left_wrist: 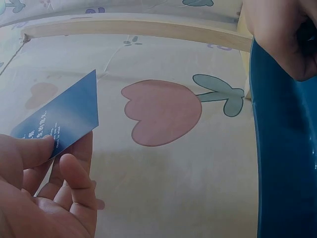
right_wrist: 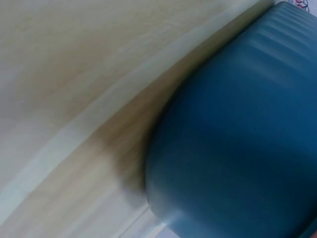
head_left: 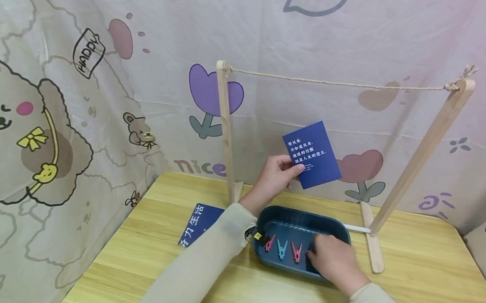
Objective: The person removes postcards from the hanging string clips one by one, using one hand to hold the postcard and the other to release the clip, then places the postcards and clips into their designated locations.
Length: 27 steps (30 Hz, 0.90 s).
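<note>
My left hand pinches a dark blue card with white printed writing between thumb and fingers. The card is held up tilted, behind the blue tray and below the string. In the left wrist view the thumb lies on the face of this card. My right hand reaches into the right end of the dark blue tray. Its fingertips are hidden, so whether they hold anything is not visible. Beside it in the tray lie a pink clothespin, a teal clothespin and another pink clothespin.
A string runs between a left wooden post and a right wooden post. Another blue card lies on the wooden table, partly under my left forearm. A white rod lies behind the tray.
</note>
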Tool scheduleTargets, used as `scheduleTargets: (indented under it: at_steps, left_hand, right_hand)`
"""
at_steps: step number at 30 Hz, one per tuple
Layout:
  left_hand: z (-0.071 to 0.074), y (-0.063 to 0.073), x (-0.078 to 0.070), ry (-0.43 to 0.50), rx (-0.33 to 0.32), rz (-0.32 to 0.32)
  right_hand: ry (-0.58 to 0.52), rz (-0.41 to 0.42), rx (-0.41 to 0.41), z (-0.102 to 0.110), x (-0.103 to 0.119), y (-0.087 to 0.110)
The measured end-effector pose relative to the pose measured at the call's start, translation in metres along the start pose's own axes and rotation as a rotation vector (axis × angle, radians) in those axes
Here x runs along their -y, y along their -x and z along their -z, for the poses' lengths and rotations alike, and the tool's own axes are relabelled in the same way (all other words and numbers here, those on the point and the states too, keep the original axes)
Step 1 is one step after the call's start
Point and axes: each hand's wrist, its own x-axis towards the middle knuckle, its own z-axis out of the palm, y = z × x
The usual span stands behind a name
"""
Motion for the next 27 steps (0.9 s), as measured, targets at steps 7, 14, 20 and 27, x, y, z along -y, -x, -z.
scheduleTargets:
  at_steps: [7, 14, 20, 27]
  left_hand:
    - [0.0, 0.002, -0.002, 0.003, 0.001, -0.007]
    - [0.002, 0.004, -0.006, 0.006, 0.008, -0.008]
    - [0.005, 0.011, -0.01, -0.013, 0.031, -0.02]
    - [0.014, 0.02, -0.01, -0.034, 0.062, -0.038]
  right_hand:
    - [-0.024, 0.019, 0.016, 0.002, 0.002, 0.001]
    - [0.009, 0.034, -0.04, 0.004, 0.003, 0.001]
    - [-0.053, 0.025, -0.115, 0.012, 0.006, 0.0]
    - [-0.079, 0.049, -0.205, 0.016, 0.013, 0.005]
